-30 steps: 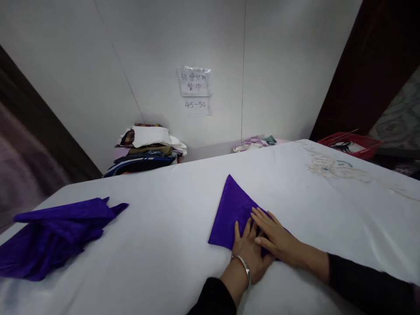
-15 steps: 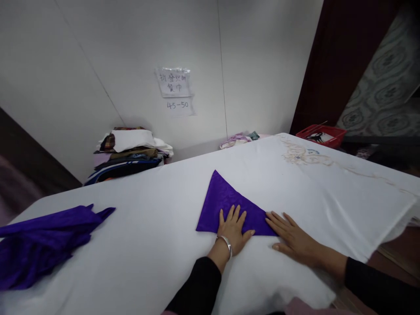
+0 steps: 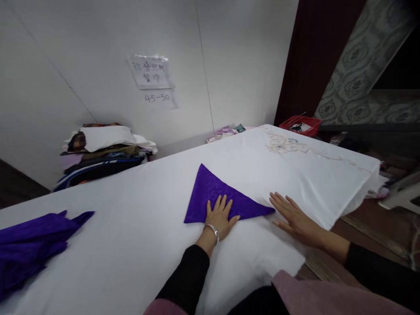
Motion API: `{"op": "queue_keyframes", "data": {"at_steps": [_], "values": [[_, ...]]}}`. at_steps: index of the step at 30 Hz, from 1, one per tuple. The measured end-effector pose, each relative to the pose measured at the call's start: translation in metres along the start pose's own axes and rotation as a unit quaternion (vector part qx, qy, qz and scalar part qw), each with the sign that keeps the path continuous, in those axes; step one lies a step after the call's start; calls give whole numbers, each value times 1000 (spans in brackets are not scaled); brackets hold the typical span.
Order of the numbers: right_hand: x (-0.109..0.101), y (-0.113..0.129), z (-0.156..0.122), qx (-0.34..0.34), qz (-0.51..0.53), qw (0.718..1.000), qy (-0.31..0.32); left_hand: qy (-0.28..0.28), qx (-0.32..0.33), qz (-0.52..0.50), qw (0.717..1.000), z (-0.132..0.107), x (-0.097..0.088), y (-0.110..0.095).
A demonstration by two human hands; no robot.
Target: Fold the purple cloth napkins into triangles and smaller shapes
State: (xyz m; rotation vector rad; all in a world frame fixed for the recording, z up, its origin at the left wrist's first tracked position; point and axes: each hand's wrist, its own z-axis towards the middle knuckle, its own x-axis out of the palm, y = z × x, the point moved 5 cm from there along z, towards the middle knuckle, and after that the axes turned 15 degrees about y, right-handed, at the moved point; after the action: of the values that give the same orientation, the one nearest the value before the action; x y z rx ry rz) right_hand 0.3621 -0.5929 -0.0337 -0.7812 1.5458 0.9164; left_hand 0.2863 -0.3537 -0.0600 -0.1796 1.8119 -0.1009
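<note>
A purple cloth folded into a triangle lies on the white-covered table. My left hand rests flat on its near edge, fingers spread, a silver bangle on the wrist. My right hand lies flat and open on the white sheet just right of the triangle's right tip, apart from the cloth. Neither hand holds anything.
A heap of loose purple cloth lies at the table's far left. A stack of folded textiles and a small pile of fabric sit by the wall. A red basket stands beyond the far right corner. The table edge drops off at right.
My right hand slid off the cloth to the right onto the white sheet; the left stayed pressed on the triangle. The view swung right.
</note>
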Motion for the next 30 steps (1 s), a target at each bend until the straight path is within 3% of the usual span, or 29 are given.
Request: {"op": "queue_keyframes", "data": {"at_steps": [4, 6, 8, 10, 12, 18, 22, 30], "values": [[6, 14, 7, -50, -7, 998, 26, 4, 1, 3, 1000, 0, -2, 0], [15, 5, 5, -40, 6, 997, 65, 6, -1, 4, 1000, 0, -2, 0], [20, -14, 0, 12, 25, 997, 76, 7, -5, 9, 1000, 0, -2, -1], [18, -34, -7, 70, 44, 995, 46, 8, -8, 15, 1000, 1, -2, 0], [13, -42, -11, 78, 56, 995, 0, 8, -10, 22, 1000, 2, -2, 0], [1, -11, -4, -71, 63, 990, -109, 5, -13, 39, 999, 3, -1, 1], [-8, 1, 7, -75, 60, 988, -119, 7, -9, 29, 1000, 1, -3, 0], [-16, -7, 20, -49, 32, 993, -101, 1, 2, 5, 1000, 1, -2, 1]]}}
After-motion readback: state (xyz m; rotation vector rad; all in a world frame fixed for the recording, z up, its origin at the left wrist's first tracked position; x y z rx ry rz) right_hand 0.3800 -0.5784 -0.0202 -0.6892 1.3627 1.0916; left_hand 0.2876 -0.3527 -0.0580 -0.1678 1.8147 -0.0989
